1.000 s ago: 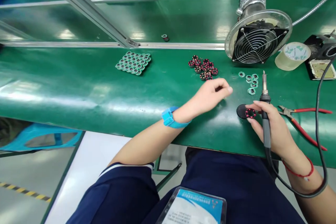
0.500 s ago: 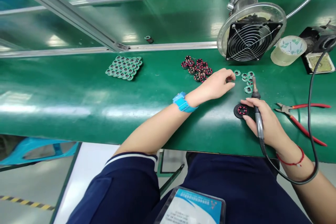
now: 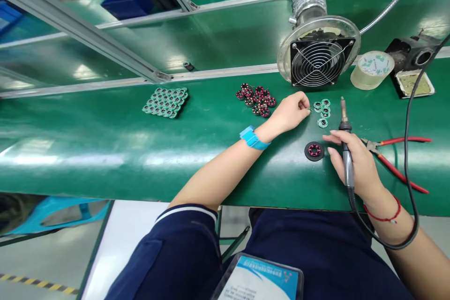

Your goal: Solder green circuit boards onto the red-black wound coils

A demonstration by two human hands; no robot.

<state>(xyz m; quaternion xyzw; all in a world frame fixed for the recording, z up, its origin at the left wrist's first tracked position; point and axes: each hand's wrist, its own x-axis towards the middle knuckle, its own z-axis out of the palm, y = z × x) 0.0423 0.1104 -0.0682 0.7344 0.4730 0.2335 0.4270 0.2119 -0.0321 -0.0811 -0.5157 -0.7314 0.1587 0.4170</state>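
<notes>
My left hand (image 3: 292, 110) pinches a small green ring-shaped circuit board, mostly hidden by the fingertips, just left of several loose green ring boards (image 3: 322, 111). Cradled in my right hand (image 3: 356, 161) is a soldering iron (image 3: 346, 150), its tip pointing up and away from me. The thumb and forefinger of that hand are apart, with nothing between them. Left of those fingers, a black round holder (image 3: 307, 155) lies on the bench with a red-and-black wound ring coil (image 3: 314, 150) in it. More wound coils (image 3: 258, 97) are bunched left of my left hand.
Diagonal cutters (image 3: 399, 164) with red handles lie right of my right hand. A fan extractor (image 3: 319, 62), a tape roll (image 3: 367, 77) and an iron stand (image 3: 415, 83) line the back. The iron's cable (image 3: 407, 150) loops at right. Green boards (image 3: 165, 102) form a block at left.
My left hand has closed its fingertips on a small green ring board. My right hand has drawn away from the black holder, still with the soldering iron. The view has shifted slightly.
</notes>
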